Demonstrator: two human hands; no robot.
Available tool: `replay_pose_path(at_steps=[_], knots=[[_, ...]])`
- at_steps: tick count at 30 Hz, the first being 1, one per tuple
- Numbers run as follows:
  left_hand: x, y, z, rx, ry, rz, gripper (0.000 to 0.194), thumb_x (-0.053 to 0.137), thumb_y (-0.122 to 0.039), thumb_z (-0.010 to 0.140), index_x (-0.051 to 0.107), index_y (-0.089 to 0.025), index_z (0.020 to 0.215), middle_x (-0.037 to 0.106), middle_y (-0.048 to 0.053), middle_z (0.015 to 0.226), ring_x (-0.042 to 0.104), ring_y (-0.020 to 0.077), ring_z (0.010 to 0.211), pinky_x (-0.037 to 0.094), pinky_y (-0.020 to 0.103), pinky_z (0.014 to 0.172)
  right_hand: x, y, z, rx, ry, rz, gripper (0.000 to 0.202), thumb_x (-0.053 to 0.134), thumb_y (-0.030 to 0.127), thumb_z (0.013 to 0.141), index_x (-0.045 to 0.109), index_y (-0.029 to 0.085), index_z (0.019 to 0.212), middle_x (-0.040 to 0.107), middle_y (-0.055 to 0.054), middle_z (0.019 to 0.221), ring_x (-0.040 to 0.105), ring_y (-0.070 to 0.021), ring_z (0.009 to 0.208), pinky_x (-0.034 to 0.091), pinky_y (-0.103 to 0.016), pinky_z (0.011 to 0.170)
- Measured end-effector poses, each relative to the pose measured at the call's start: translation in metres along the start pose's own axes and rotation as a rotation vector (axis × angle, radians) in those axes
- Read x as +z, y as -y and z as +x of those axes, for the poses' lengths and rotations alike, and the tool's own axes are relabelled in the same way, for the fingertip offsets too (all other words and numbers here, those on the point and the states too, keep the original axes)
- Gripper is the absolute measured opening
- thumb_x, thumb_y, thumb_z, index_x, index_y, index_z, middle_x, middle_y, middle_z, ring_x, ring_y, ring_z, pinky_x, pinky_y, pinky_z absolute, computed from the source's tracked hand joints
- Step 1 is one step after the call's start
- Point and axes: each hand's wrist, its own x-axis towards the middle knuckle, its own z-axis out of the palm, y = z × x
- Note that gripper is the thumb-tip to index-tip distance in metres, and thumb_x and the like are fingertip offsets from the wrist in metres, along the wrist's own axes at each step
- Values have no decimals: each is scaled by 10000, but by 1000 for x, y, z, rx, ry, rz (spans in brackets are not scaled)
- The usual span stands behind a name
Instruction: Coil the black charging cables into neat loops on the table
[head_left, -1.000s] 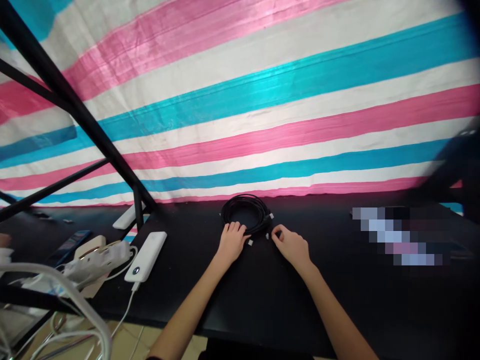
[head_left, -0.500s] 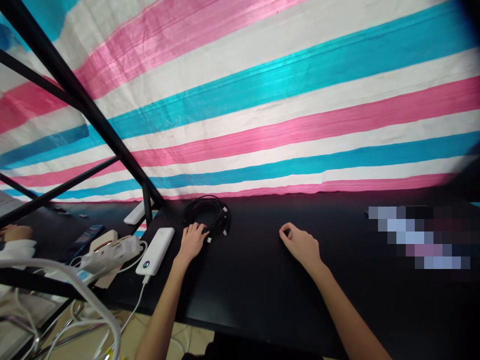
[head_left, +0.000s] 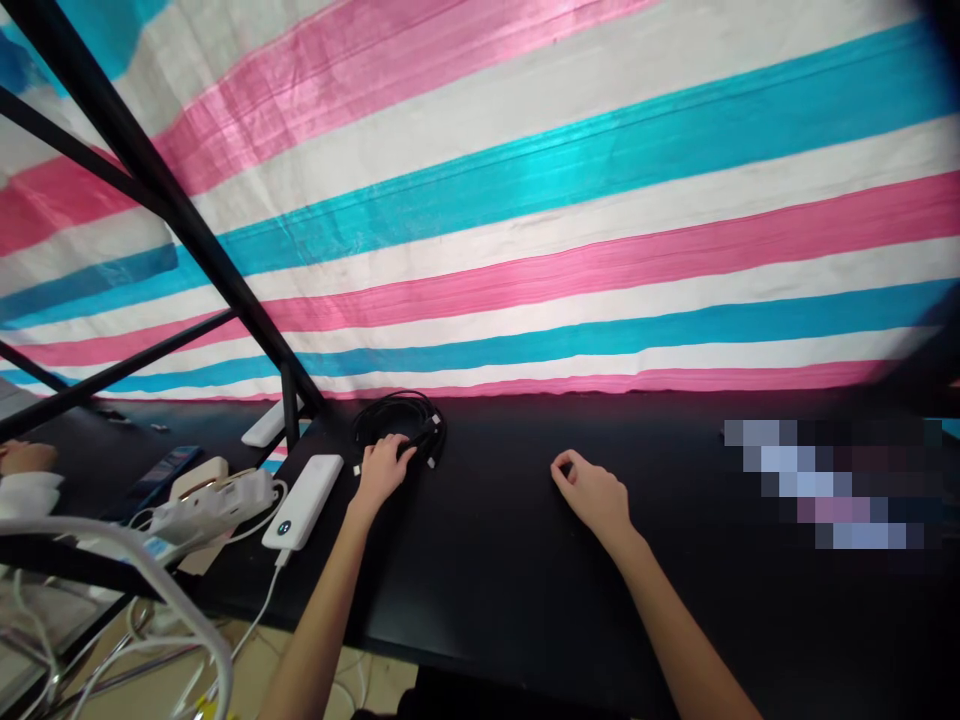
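A coil of black cable (head_left: 396, 415) with small white-tipped plugs lies on the black table (head_left: 495, 560), close to the striped tarp at the back. My left hand (head_left: 381, 468) lies over the coil's near edge, fingers hooked on the strands. My right hand (head_left: 589, 490) rests on the table well to the right of the coil. Its fingers are curled, thumb against forefinger, with nothing in them.
Left of the coil lies a white power bank (head_left: 303, 489) with a white lead, then a white power strip (head_left: 214, 502) and a flat white device (head_left: 265, 425). A black frame post (head_left: 289, 405) stands behind them. Another person's hand (head_left: 24, 458) shows at the far left edge.
My left hand has dragged the cable coil leftwards across the table, up near the power bank. My right hand let go of the cable end and stayed in place.
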Motion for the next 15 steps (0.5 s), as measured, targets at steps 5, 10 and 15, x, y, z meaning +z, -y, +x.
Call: replay_pose_path(at_steps=[5,10,15], knots=[[-7,3,0,-60,-105,-139,241,431,-318,917,641,-202,930,715,71,954,652,227,914,435,301,769,1,-1,0,-2,-4,0,183,457,352,887,607,249,903,676,5,723,635,-217,730,258,-263,564],[-23,7,5,-138,-305,-306,253,387,-336,917,605,-216,869,713,35,856,653,185,774,431,255,685,2,-2,2,-4,-5,-4,186,456,360,884,608,253,898,678,5,728,637,-222,727,261,-264,566],[-40,16,12,-197,-506,-447,273,376,-351,891,569,-193,781,654,19,663,603,173,661,433,256,663,2,-2,1,-7,-11,-5,192,449,362,885,606,253,905,679,2,725,636,-215,719,263,-263,565]])
